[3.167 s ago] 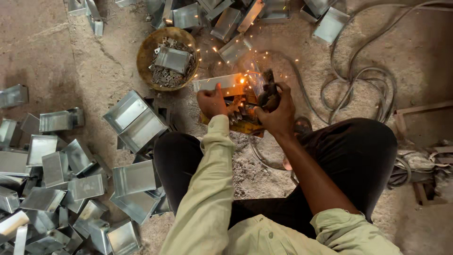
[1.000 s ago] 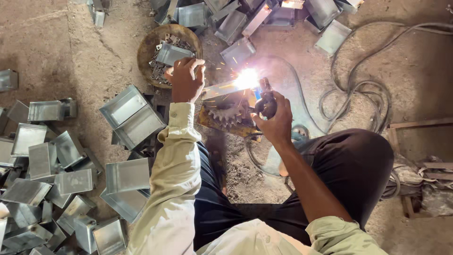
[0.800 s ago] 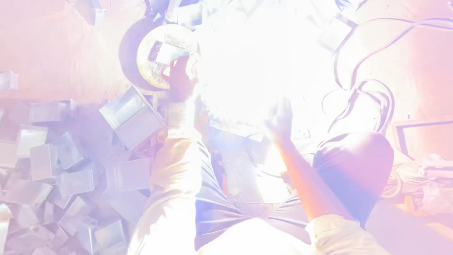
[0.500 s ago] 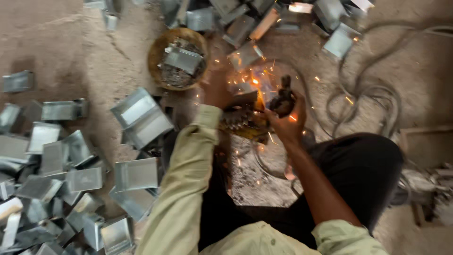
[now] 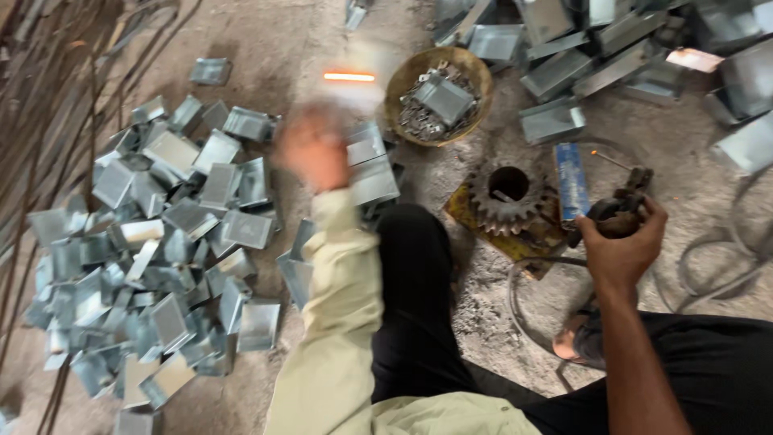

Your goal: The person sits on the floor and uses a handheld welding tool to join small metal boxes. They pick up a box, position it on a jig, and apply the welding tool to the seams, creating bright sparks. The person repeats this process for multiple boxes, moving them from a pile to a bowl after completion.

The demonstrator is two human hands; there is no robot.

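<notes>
My left hand [image 5: 312, 150] is blurred by motion, raised over the floor between the bowl and the left pile of folded metal pieces [image 5: 161, 242]. A pale blurred shape with a glowing orange streak [image 5: 349, 76] shows just above it; I cannot tell whether the hand holds it. My right hand [image 5: 622, 246] grips a dark welding electrode holder [image 5: 616, 211] with a thin rod [image 5: 613, 161] sticking out. The holder sits beside a rusty gear [image 5: 507, 193] lying on a yellow plate [image 5: 460, 211]. A blue packet [image 5: 571, 180] lies next to the gear.
A round bowl [image 5: 397, 89] holding small metal scraps and one folded piece stands beyond the gear. More folded metal pieces [image 5: 604, 48] are heaped at the upper right. Cables [image 5: 725, 250] loop on the right, and thin rods [image 5: 32, 121] lie along the left edge.
The sparks and bright arc at the gear have stopped. My left hand has swung away from the gear toward the left. My right hand has drawn the holder back to the right.
</notes>
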